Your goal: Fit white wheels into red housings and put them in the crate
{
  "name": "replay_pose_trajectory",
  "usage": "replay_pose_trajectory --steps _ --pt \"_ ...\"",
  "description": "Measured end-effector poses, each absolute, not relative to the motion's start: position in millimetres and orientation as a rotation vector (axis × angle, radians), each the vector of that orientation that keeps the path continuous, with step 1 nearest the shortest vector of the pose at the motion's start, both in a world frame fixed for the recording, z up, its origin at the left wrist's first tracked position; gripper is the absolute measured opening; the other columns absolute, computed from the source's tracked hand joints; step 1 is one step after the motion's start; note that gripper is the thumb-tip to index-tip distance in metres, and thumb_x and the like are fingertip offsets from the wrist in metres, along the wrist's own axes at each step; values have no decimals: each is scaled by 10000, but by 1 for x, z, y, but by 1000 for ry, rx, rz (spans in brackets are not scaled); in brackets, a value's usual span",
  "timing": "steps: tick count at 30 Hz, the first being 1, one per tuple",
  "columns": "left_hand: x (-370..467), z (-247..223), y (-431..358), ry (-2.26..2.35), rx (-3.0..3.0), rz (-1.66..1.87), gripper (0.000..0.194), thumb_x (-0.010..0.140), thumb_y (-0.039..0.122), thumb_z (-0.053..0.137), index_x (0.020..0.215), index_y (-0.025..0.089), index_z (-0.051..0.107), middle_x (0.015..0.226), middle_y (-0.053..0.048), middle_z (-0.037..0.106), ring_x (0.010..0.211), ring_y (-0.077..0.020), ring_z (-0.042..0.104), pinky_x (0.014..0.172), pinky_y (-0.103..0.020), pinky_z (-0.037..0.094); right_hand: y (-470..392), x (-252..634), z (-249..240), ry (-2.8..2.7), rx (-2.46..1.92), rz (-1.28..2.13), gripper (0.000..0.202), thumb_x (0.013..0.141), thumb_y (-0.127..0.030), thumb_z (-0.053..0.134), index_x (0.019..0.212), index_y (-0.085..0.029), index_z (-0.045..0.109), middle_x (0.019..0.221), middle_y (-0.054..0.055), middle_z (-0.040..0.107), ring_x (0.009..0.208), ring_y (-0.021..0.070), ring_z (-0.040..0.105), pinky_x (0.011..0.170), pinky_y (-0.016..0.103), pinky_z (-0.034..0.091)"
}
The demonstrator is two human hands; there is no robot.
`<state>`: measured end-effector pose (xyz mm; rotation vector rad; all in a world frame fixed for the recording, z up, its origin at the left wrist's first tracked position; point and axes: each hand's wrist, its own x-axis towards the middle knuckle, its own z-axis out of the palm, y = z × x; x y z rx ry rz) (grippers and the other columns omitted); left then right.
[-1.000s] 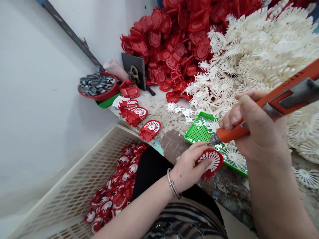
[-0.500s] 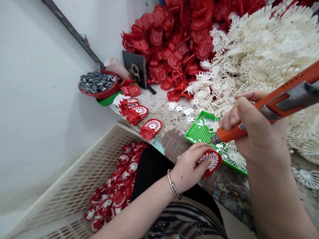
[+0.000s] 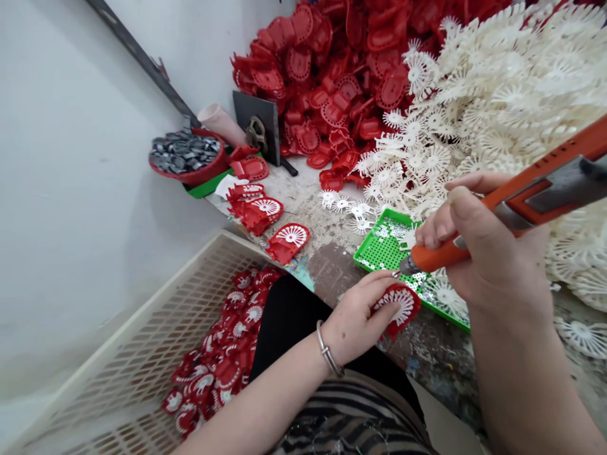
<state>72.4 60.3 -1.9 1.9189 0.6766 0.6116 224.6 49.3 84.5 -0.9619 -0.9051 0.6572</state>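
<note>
My left hand is closed on a red plastic part with a white spoked fan piece set in its face, the thumb lying across it. Its index fingertip reaches the tip of an orange electric screwdriver, where something tiny and shiny shows; I cannot make out what. My right hand is wrapped round the screwdriver, which slants down to the left. Under the tip lies a green tray of small silvery washer-like pieces and some white fan pieces.
Heaps of red parts and white fan pieces fill the back of the worktable. Red parts with fans lie near its left edge. A red bowl of dark metal pieces stands far left. Below is a slatted crate of red-and-white parts.
The left index fingertip and the screwdriver tip have shifted very slightly left, and a tiny shiny piece shows more clearly between them. Both hands keep their hold.
</note>
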Motion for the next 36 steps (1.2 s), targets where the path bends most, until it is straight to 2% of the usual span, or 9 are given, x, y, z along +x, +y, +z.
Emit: replay_pose_trajectory --steps 2,5,7,9,13,22,28,36 --pt "72 -2 59 734 1768 591 285 844 227 576 1110 152 644 1176 -119 664 1111 -228 603 1003 -392 459 48 225 88 -887 -932 643 172 752 -301 755 803 -239 603 497 -66 493 419 126 488 452 307 438" --pt "74 0 57 840 1346 543 291 809 263 618 1088 182 640 978 -48 715 846 -174 664 776 -309 542 46 225 94 -870 -925 652 139 757 -263 731 786 -228 600 487 -63 489 402 129 481 430 307 436" --pt "76 2 56 855 1063 557 280 784 276 654 1049 186 642 843 -3 710 678 -121 640 641 -239 519 43 223 97 -853 -916 690 149 743 -263 739 778 -227 599 478 -61 484 391 133 479 413 307 430" --pt "79 4 56 830 879 603 257 752 276 695 984 173 650 765 16 697 604 -93 614 589 -204 488 41 220 99 -838 -916 725 170 732 -278 752 782 -229 597 474 -59 483 390 131 477 410 303 423" --pt "81 5 57 814 739 663 245 709 273 742 904 150 658 713 10 692 559 -91 603 554 -201 479 37 214 100 -883 -912 742 188 737 -305 756 799 -236 593 478 -61 492 393 126 472 414 299 413" --pt "80 14 52 820 744 713 255 722 288 737 920 143 669 711 -6 696 555 -98 603 532 -200 480 37 210 93 -918 -856 769 227 729 -310 773 831 -217 594 475 -67 513 382 114 460 411 278 409" --pt "80 17 51 807 695 718 203 721 249 732 878 136 671 670 6 685 536 -85 593 526 -185 470 35 207 92 -948 -882 766 176 764 -297 740 848 -233 599 497 -74 502 401 113 473 432 279 414" --pt "78 17 50 810 637 711 216 671 250 754 836 133 678 643 5 691 514 -89 595 526 -193 464 38 205 91 -949 -862 763 220 729 -320 770 825 -221 599 481 -70 528 389 113 464 413 278 419"
